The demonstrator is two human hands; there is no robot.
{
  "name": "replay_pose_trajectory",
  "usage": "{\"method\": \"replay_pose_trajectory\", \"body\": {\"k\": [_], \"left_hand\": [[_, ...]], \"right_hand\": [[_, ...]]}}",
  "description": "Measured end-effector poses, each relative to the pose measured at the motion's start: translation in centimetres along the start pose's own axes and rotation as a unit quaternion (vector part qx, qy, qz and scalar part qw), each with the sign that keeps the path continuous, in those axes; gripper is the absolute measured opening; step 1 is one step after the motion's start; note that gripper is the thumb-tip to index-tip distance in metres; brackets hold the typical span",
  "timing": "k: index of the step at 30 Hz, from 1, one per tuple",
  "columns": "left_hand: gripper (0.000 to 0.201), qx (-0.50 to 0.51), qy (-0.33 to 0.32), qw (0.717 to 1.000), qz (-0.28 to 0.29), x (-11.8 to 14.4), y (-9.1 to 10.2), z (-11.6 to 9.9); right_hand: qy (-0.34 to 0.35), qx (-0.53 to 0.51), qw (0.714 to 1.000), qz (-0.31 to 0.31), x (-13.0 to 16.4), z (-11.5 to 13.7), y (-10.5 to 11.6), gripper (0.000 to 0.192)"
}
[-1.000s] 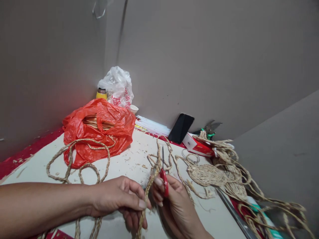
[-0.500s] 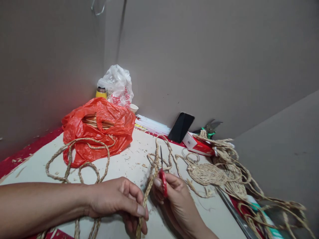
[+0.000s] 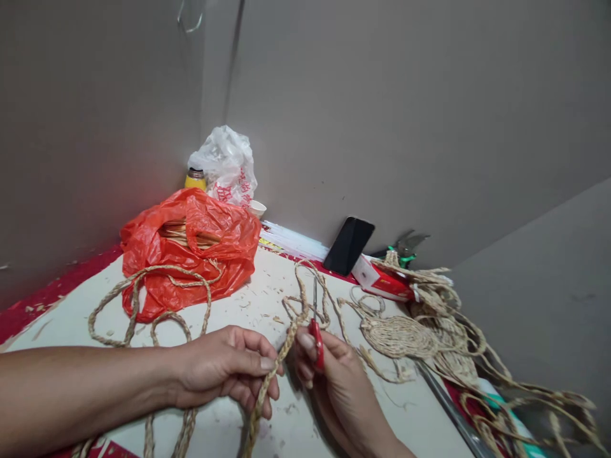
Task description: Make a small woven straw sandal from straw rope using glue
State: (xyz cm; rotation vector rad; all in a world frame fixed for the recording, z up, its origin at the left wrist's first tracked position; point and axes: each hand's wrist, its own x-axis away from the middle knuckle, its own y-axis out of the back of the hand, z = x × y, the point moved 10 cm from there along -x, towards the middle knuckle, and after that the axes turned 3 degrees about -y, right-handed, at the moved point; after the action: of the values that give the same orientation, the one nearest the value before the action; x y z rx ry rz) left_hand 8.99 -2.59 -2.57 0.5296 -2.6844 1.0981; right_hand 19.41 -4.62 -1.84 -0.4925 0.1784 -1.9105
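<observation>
A braided straw rope [image 3: 285, 348] runs up from the bottom edge between my hands and lies in loops on the white board. My left hand [image 3: 238, 369] has its thumb and fingers closed on this rope. Just to the right, my right hand [image 3: 329, 372] holds a pair of scissors [image 3: 316, 337] by the red handles, the thin metal blades pointing away from me. The right fingertips are close beside the rope; whether they touch it I cannot tell. More of the braided rope [image 3: 112, 292] curls at the left, partly behind my left forearm.
An orange-red plastic bag [image 3: 229, 254] holding straw strands stands at the back left, with a yellow jar [image 3: 195, 180] and a white bag [image 3: 226, 159] behind. A phone [image 3: 349, 246] leans near pliers [image 3: 411, 242]. A coiled woven piece [image 3: 398, 336] and rope bundles lie right.
My left hand has moved slightly up along the rope, toward the right hand. The scissors have shifted a little to the right, still in my right hand.
</observation>
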Motion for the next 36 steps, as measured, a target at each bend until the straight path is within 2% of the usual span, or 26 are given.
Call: {"method": "replay_pose_trajectory", "body": {"k": [5, 8, 13, 16, 19, 27, 31, 36], "left_hand": [[0.023, -0.009, 0.051, 0.998, 0.037, 0.0, -0.7, 1.1], [0.027, -0.030, 0.071, 0.996, 0.038, 0.0, -0.8, 1.6], [0.030, -0.056, 0.031, 0.998, 0.021, -0.1, -0.6, 0.9], [0.033, -0.073, 0.004, 0.997, 0.022, -0.2, -0.5, 0.6], [0.033, -0.084, -0.003, 0.996, 0.025, -0.3, -0.3, 0.8], [0.033, -0.055, -0.004, 0.998, 0.015, -0.2, -0.4, 0.8], [0.038, -0.056, -0.028, 0.998, 0.001, -0.4, -0.2, 0.3], [0.041, -0.072, -0.026, 0.997, 0.012, -0.6, -0.2, 0.8]], "right_hand": [[-0.056, -0.053, 0.997, 0.029, -0.4, -0.6, -0.6, 0.026], [-0.066, -0.056, 0.995, 0.040, -0.2, -0.8, -1.0, 0.025], [-0.044, -0.020, 0.998, 0.046, 0.3, -0.9, -1.3, 0.025], [-0.021, -0.004, 0.999, 0.025, 0.3, -0.7, -0.7, 0.029], [0.005, 0.009, 1.000, -0.014, 0.2, -0.3, 0.3, 0.029], [0.016, 0.058, 0.998, -0.032, 0.1, 0.1, 0.8, 0.031], [0.015, 0.112, 0.994, 0.001, 0.3, -0.3, -0.2, 0.028], [-0.014, 0.026, 1.000, 0.007, 0.2, -0.6, -0.6, 0.029]]}}
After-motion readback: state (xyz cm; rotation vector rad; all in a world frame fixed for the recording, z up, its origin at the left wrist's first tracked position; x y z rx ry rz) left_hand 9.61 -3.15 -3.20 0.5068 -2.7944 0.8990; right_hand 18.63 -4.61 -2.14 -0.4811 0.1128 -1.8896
